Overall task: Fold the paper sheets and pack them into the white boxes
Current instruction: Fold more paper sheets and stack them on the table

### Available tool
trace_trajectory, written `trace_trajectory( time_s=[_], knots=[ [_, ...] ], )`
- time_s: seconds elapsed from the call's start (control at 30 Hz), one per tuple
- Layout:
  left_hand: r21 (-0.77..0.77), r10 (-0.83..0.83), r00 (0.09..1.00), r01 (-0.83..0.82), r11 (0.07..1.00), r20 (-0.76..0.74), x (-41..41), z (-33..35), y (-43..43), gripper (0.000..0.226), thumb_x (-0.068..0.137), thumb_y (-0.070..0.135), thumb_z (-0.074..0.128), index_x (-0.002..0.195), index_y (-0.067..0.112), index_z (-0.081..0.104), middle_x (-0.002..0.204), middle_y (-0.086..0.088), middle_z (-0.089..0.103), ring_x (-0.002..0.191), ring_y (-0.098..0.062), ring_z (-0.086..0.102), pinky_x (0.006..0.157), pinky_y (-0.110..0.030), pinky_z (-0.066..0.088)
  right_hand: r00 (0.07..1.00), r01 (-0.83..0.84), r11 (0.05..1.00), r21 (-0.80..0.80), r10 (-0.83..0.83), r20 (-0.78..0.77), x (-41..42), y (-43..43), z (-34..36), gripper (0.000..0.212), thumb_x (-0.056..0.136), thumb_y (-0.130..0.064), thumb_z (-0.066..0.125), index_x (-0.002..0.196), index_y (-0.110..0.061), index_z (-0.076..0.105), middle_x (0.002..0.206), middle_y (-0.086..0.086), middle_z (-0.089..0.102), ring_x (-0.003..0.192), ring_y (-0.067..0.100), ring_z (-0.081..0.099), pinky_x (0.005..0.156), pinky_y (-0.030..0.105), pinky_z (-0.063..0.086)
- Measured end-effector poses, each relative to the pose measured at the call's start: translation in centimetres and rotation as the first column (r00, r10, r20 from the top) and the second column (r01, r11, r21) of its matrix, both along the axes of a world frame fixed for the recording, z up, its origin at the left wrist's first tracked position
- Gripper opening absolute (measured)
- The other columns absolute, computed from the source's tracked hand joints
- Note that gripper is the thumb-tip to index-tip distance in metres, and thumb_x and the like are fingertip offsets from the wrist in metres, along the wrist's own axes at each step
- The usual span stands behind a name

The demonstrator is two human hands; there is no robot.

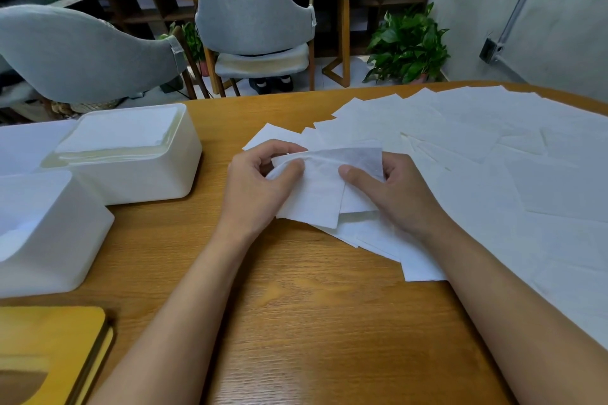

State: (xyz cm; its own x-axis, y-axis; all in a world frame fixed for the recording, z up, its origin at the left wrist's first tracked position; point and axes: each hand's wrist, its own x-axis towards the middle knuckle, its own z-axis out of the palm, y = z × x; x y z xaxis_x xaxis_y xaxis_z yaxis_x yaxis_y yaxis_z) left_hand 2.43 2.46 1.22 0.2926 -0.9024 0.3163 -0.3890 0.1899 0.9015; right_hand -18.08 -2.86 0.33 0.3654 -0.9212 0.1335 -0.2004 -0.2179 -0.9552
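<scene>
Spreading across the lower view, the wooden table [312, 322] shows a warm orange-brown grain with a smooth, slightly glossy top. Its right half is covered by loose paper sheets [493, 174]: thin, white, rectangular, lying flat and overlapping in a wide fan.

On the left stand two white boxes, matte, smooth-walled, with rounded corners. The far box [148, 181] holds a stack of folded sheets [121, 128] that reaches up to its rim. The near box [65, 240] sits just beside it, closer to the person. A yellow wooden lid [49, 339] with an oval cut-out lies at the table's near left corner.

The left hand [253, 187] and the right hand [391, 194] meet at the near edge of the fan, both gripping one paper sheet [316, 197]. Each thumb presses on the sheet's front face while the fingers curl behind its top edge, so both hands pinch it tight, with no gap at the grip. The sheet is soft and tissue-like, bent over along the top, where it looks greyish and faintly see-through. Its lower part hangs over the sheets beneath.
</scene>
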Motion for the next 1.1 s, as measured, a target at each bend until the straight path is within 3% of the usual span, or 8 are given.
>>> trace_trajectory(
  time_s=[0.13,0.3,0.47,0.63,0.8,0.93,1.0,1.1],
  knots=[
    [0.000,0.026,1.000,-0.026,1.000,-0.004,0.02,0.05,-0.04,0.016,0.096,0.013,0.071,0.098,0.027,0.078,0.100,0.025,0.074,0.089,0.004,0.067,0.076,-0.020,0.055,1.000,0.011,1.000,0.021,-0.011,0.004,0.10,0.06,0.09,0.022,0.102,-0.039,0.064,0.095,-0.023,0.077,0.085,-0.008,0.077,0.079,0.011,0.073,0.069,0.028,0.052],
    [0.022,0.049,0.999,-0.049,0.999,-0.004,0.30,-0.30,-0.33,0.013,0.095,0.016,0.072,0.100,0.026,0.079,0.100,0.019,0.075,0.091,-0.003,0.068,0.078,-0.024,0.055,1.000,-0.012,1.000,0.009,0.012,-0.007,0.07,-0.12,-0.26,0.021,0.106,-0.036,0.059,0.113,-0.026,0.077,0.102,-0.010,0.078,0.095,0.009,0.073,0.081,0.030,0.054],
    [0.007,0.166,0.972,-0.169,0.986,0.166,0.30,-0.60,-0.17,0.023,0.093,0.024,0.073,0.115,0.032,0.071,0.099,0.012,0.066,0.084,0.002,0.056,0.070,-0.010,0.043,0.997,0.046,0.991,-0.129,-0.037,0.068,0.11,-0.29,-0.47,0.048,0.106,-0.016,0.060,0.143,-0.042,0.046,0.134,-0.014,0.062,0.117,0.012,0.065,0.097,0.042,0.057],
    [0.008,0.092,0.996,-0.092,0.996,0.015,0.48,-0.39,-0.16,0.015,0.087,0.014,0.065,0.098,0.021,0.073,0.085,0.007,0.069,0.079,-0.004,0.059,0.068,-0.015,0.044,0.993,0.084,0.989,-0.123,-0.073,0.088,-0.23,-0.56,-0.78,0.053,0.097,-0.001,0.049,0.127,-0.045,0.044,0.110,0.005,0.070,0.092,0.052,0.063,0.077,0.066,0.054],
    [0.040,-0.077,0.996,0.078,0.996,-0.043,-0.37,-0.08,-0.06,0.011,0.094,0.001,0.070,0.095,0.008,0.078,0.091,0.008,0.076,0.085,0.005,0.066,0.075,-0.008,0.045,0.998,0.057,0.987,-0.148,-0.061,-0.020,0.18,-0.23,-0.49,0.037,0.099,-0.003,0.057,0.108,-0.036,0.070,0.119,-0.019,0.068,0.112,0.016,0.063,0.096,0.049,0.053],
    [0.034,-0.053,0.992,0.057,0.998,-0.112,-0.40,-0.22,-0.08,0.008,0.093,0.010,0.076,0.099,0.013,0.080,0.099,0.010,0.078,0.089,0.006,0.067,0.076,-0.008,0.045,0.999,-0.027,0.996,-0.082,0.030,0.037,0.17,-0.34,-0.67,0.051,0.106,-0.011,0.056,0.138,-0.050,0.050,0.139,-0.012,0.060,0.124,0.018,0.063,0.098,0.051,0.058],
    [0.034,-0.029,0.993,0.033,0.999,-0.116,-0.34,-0.31,-0.13,0.008,0.092,0.014,0.079,0.100,0.016,0.080,0.102,0.012,0.078,0.093,0.005,0.067,0.078,-0.009,0.046,0.995,-0.058,0.997,-0.045,0.061,0.079,0.27,-0.26,-0.53,0.054,0.110,-0.015,0.050,0.144,-0.055,0.040,0.145,-0.008,0.056,0.121,0.014,0.064,0.094,0.038,0.059],
    [0.026,0.001,0.994,0.002,1.000,-0.109,-0.27,-0.42,-0.20,0.011,0.090,0.018,0.082,0.101,0.019,0.081,0.102,0.017,0.077,0.096,0.007,0.066,0.079,-0.008,0.044,0.997,-0.030,0.999,-0.009,0.031,0.073,0.34,0.16,0.22,0.057,0.110,-0.009,0.036,0.148,-0.051,0.037,0.145,-0.024,0.047,0.113,-0.015,0.056,0.088,0.012,0.048]
  ],
)
